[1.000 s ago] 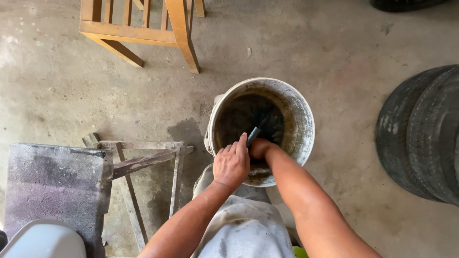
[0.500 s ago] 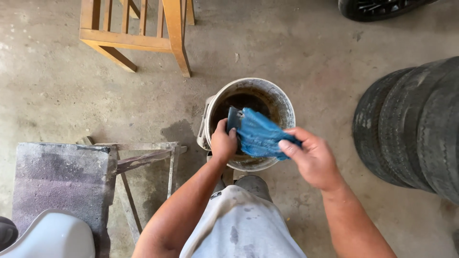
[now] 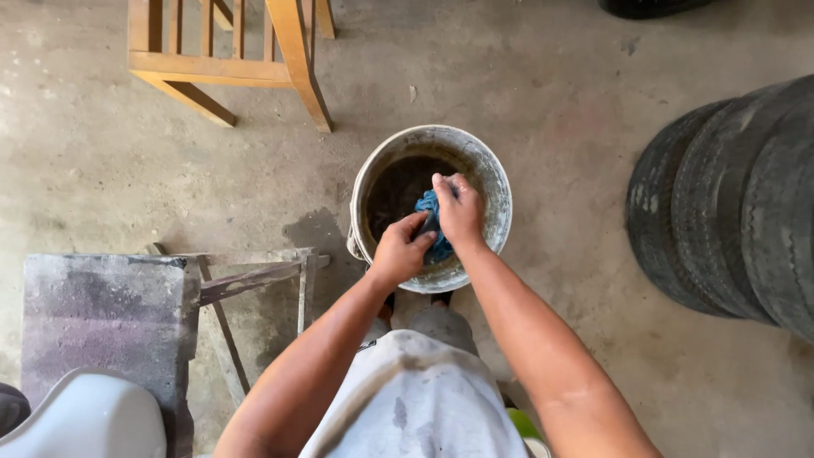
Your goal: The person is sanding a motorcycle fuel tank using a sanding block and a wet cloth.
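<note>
A dirty white bucket (image 3: 500, 182) with dark water stands on the concrete floor right in front of me. Over its mouth my left hand (image 3: 398, 250) and my right hand (image 3: 459, 210) both grip a bunched blue cloth (image 3: 432, 222). The cloth is squeezed between the two hands, so only a small part of it shows. Both forearms reach down from the bottom of the view.
A wooden chair frame (image 3: 229, 64) stands at the far left. Stacked black tyres (image 3: 738, 212) lean at the right. A grey stone slab on a metal stand (image 3: 110, 314) is at the near left, with a white plastic object (image 3: 85, 420) below it.
Half a second ago the cloth was spread open above the bucket between my hands; now it is bunched and squeezed with both hands close together over the water.
</note>
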